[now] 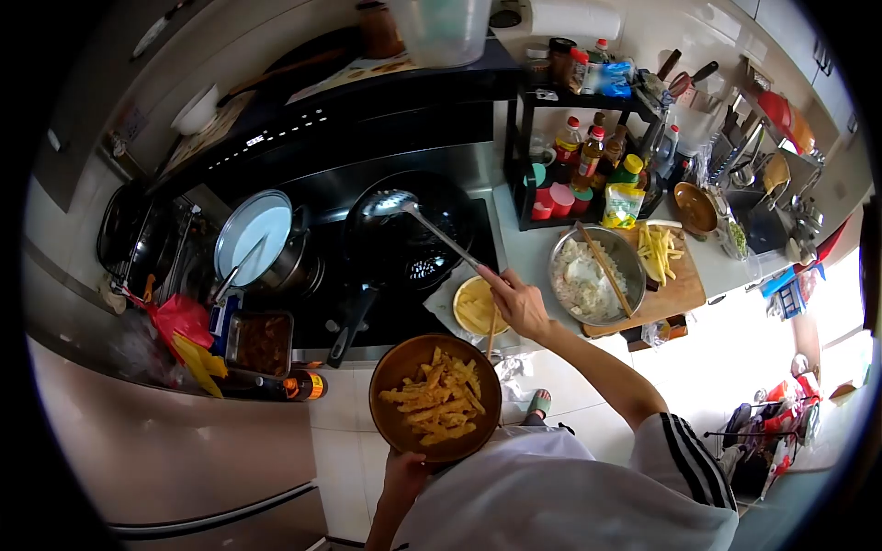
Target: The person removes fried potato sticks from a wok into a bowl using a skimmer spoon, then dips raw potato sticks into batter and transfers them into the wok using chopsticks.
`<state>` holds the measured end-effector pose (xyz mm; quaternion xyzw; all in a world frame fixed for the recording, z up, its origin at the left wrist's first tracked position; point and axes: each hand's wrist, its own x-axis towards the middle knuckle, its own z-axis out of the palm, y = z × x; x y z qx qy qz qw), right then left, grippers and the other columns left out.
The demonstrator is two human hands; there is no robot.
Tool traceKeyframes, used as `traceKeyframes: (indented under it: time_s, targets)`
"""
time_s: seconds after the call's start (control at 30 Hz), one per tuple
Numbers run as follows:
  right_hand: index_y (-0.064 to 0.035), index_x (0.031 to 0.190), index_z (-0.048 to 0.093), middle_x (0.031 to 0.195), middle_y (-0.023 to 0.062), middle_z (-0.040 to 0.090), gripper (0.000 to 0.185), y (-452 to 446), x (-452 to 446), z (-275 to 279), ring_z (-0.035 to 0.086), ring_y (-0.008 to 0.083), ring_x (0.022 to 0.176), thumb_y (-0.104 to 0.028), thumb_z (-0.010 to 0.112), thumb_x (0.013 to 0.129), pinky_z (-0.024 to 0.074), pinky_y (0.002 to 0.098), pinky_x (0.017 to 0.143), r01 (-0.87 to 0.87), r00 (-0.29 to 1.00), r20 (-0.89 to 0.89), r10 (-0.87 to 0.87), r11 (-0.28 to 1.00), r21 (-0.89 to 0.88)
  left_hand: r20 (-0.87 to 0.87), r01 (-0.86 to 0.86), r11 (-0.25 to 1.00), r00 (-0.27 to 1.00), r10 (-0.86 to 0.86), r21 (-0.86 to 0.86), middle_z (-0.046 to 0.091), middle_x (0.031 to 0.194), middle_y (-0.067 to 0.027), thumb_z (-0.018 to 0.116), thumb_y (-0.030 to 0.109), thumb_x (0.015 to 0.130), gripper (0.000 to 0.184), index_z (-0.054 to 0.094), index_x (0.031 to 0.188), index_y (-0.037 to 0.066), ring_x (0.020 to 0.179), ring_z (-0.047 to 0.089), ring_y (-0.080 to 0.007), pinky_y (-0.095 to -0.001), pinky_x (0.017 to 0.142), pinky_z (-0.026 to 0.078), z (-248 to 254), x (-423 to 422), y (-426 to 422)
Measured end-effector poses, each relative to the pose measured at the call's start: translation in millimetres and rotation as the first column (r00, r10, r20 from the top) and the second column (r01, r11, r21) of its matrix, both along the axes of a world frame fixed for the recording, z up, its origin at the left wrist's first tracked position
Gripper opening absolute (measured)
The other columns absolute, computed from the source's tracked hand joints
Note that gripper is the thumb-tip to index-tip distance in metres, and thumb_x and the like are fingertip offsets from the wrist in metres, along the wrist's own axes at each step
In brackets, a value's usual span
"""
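Observation:
My left hand [402,479] grips the side of a brown bowl [378,413] in front of my body. Golden fried strips [439,397] lie inside it. My right hand [521,308] is closed around the handle of a slotted spoon [390,202]. The spoon's metal head is over the black wok [358,241] on the stove, and I cannot tell if it touches the wok. Below my right hand stands a small bowl of yellow batter [476,303], with a wooden stick leaning out of it.
A steel bowl of white mixture [588,280] with chopsticks stands on the right, beside a cutting board [680,285] bearing pale yellow strips [657,253]. A pot [253,241] sits at the left of the stove. The wok's handle [354,326] points toward me. Behind is a bottle rack [525,138].

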<state>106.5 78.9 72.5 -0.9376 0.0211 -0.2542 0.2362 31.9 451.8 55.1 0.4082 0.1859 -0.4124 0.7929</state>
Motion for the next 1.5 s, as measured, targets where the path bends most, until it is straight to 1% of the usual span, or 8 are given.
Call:
traceKeyframes:
  time_s: [0.47, 0.63, 0.7, 0.77, 1.03, 1.13, 1.4, 1.5]
  targets:
    - [-0.0104, 0.136, 0.036, 0.073, 0.0145, 0.056, 0.049, -79, -27, 10, 0.059, 0.0303, 0.063, -0.012, 0.051, 0.089, 0.0482, 0.0368, 0.056, -0.291, 0.956, 0.167, 0.243, 0.866, 0.406, 0.074, -0.131, 0.991, 0.989, 0.128, 0.040, 0.044, 0.128, -0.0155, 0.054, 0.001, 0.065, 0.073, 0.031, 0.134, 0.007, 0.117, 0.047, -0.0351, -0.0591, 0.092, 0.044, 4, -50, -100]
    - [-0.0064, 0.135, 0.037, 0.067, 0.0047, 0.049, 0.041, -106, -32, 47, 0.046, 0.0120, 0.050, -0.014, 0.042, 0.095, 0.0377, 0.0268, 0.040, 0.199, 0.760, 0.130, 0.637, -0.419, 0.886, 0.087, -0.134, 0.988, 0.988, 0.128, 0.072, 0.044, 0.128, -0.0153, 0.053, 0.001, 0.066, 0.071, 0.031, 0.133, 0.006, 0.118, 0.046, -0.0349, -0.0581, 0.094, 0.043, 22, -59, -125]
    - [-0.0066, 0.138, 0.033, 0.073, 0.0043, 0.051, 0.044, -79, -7, -42, 0.040, 0.0100, 0.048, -0.014, 0.042, 0.095, 0.0347, 0.0245, 0.039, -0.201, 0.916, -0.031, 0.400, 0.525, 0.827, 0.076, -0.131, 0.989, 0.989, 0.126, 0.073, 0.044, 0.128, -0.0154, 0.053, 0.001, 0.066, 0.071, 0.031, 0.133, 0.005, 0.119, 0.046, -0.0348, -0.0579, 0.095, 0.043, 18, -67, -129]
    - [-0.0062, 0.139, 0.032, 0.078, 0.0052, 0.052, 0.046, -70, -14, -21, 0.038, 0.0104, 0.047, -0.019, 0.043, 0.095, 0.0354, 0.0242, 0.040, -0.050, 0.911, -0.281, 0.302, 0.758, 0.650, 0.066, -0.131, 0.989, 0.990, 0.126, 0.071, 0.044, 0.128, -0.0159, 0.054, 0.001, 0.066, 0.071, 0.031, 0.133, 0.005, 0.119, 0.045, -0.0347, -0.0576, 0.095, 0.042, 13, -71, -127]
    - [-0.0023, 0.135, 0.035, 0.064, 0.0043, 0.047, 0.042, -116, -39, 42, 0.042, 0.0105, 0.049, -0.014, 0.043, 0.095, 0.0345, 0.0268, 0.039, 0.162, 0.699, 0.244, 0.673, -0.480, 0.862, 0.070, -0.157, 0.983, 0.986, 0.150, 0.098, 0.043, 0.130, -0.0139, 0.054, 0.001, 0.066, 0.072, 0.030, 0.134, 0.006, 0.117, 0.045, -0.0334, -0.0552, 0.097, 0.040, 30, -85, -143]
    - [-0.0002, 0.137, 0.032, 0.068, 0.0108, 0.051, 0.047, -77, -22, -40, 0.050, 0.0152, 0.052, -0.013, 0.045, 0.094, 0.0418, 0.0315, 0.045, -0.323, 0.942, 0.168, 0.289, 0.917, 0.234, 0.066, -0.160, 0.983, 0.986, 0.155, 0.088, 0.044, 0.129, -0.0138, 0.054, 0.001, 0.067, 0.070, 0.032, 0.133, 0.006, 0.117, 0.046, -0.0332, -0.0549, 0.098, 0.040, 27, -87, -145]
    - [-0.0132, 0.143, 0.025, 0.081, 0.0045, 0.047, 0.047, -111, -56, 29, 0.026, 0.0063, 0.047, -0.015, 0.040, 0.098, 0.0226, 0.0177, 0.036, 0.129, 0.775, 0.283, 0.566, -0.579, 0.805, 0.102, -0.137, 0.980, 0.987, 0.123, 0.142, 0.048, 0.126, -0.0158, 0.054, 0.002, 0.066, 0.065, 0.039, 0.129, 0.002, 0.117, 0.047, -0.0339, -0.0565, 0.099, 0.039, 39, -86, -160]
    - [-0.0132, 0.138, 0.034, 0.076, 0.0034, 0.049, 0.044, -109, -57, 20, 0.038, 0.0068, 0.049, -0.023, 0.045, 0.097, 0.0294, 0.0202, 0.038, 0.049, 0.854, -0.161, 0.495, 0.231, 0.972, 0.108, -0.126, 0.976, 0.988, 0.108, 0.179, 0.048, 0.127, -0.0171, 0.055, 0.003, 0.065, 0.067, 0.038, 0.130, 0.000, 0.117, 0.047, -0.0346, -0.0545, 0.099, 0.040, 42, -81, -173]
